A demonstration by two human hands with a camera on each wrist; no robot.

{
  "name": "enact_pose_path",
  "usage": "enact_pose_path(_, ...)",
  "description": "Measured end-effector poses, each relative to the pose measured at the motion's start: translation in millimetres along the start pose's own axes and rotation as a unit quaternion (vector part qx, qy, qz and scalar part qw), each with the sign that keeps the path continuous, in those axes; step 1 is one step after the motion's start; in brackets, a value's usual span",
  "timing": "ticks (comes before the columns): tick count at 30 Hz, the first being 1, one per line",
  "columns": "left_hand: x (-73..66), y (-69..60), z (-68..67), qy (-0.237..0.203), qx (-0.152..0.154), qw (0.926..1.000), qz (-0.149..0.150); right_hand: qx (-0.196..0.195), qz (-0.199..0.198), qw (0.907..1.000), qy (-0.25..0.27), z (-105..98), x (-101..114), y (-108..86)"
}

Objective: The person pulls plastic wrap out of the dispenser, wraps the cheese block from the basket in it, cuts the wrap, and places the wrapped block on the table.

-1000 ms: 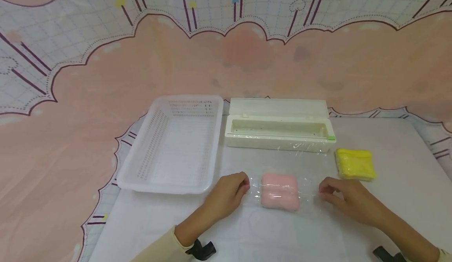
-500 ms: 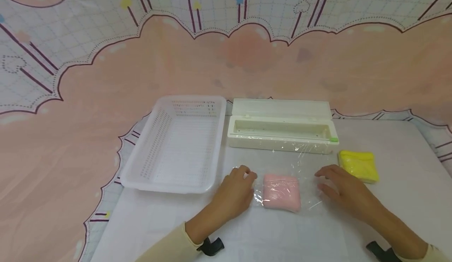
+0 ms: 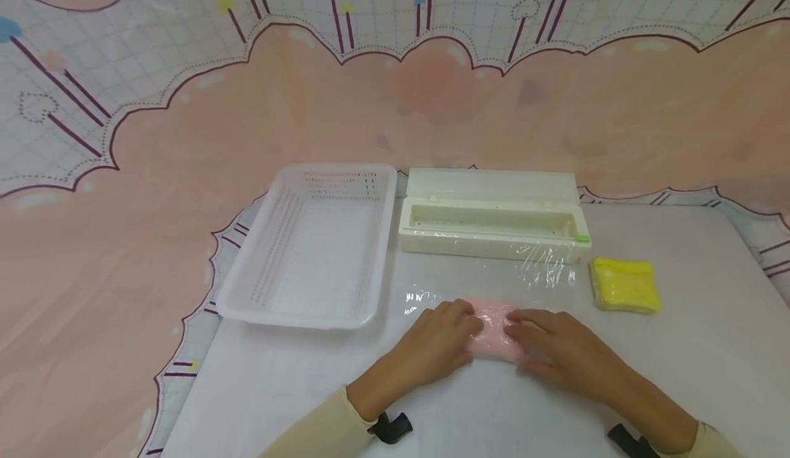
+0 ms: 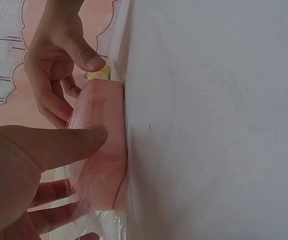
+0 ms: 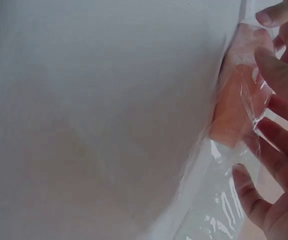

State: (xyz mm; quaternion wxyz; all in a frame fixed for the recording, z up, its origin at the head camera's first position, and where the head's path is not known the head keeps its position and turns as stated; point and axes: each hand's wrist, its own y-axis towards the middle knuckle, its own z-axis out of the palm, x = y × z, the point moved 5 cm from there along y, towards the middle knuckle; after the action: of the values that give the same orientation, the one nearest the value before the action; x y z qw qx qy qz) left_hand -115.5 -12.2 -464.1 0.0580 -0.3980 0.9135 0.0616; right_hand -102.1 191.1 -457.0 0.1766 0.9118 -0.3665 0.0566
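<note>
The pink block lies flat under clear film on the white surface. Both hands are at it: the left hand at its left side, the right hand at its right. In the left wrist view, the left hand's extended thumb rests on the side of the pink block, its fingers beyond the film. The right wrist view has the right thumb beside the film-covered block, the other fingers spread apart. Neither hand is curled tightly around the block.
Behind the block stands a long cream box, its lid raised and film hanging over its front. A white perforated basket is at the left. The yellow packet lies right of the box, beyond the right hand.
Both hands have moved inward from beside the film onto the pink block. The film's side portions, earlier spread beside the block, are now partly hidden under the hands.
</note>
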Motion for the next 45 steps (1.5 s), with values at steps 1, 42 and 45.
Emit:
enact_pose_path(1, 1.5, 1.8, 0.9, -0.001, 0.003, 1.0, -0.001, 0.009, 0.008, 0.9999, 0.002, 1.3, -0.7, 2.1)
enact_pose_path(42, 33.6, 8.0, 8.9, -0.204, 0.044, 0.9777, -0.026, 0.094, 0.15, 0.97, 0.166, 3.4, -30.1, 17.7)
enact_pose_path(45, 40.4, 11.6, 9.3, -0.231, 0.039, 0.9713, -0.041, 0.067, 0.167, 0.9626, 0.203, 2.3, -41.4, 23.1)
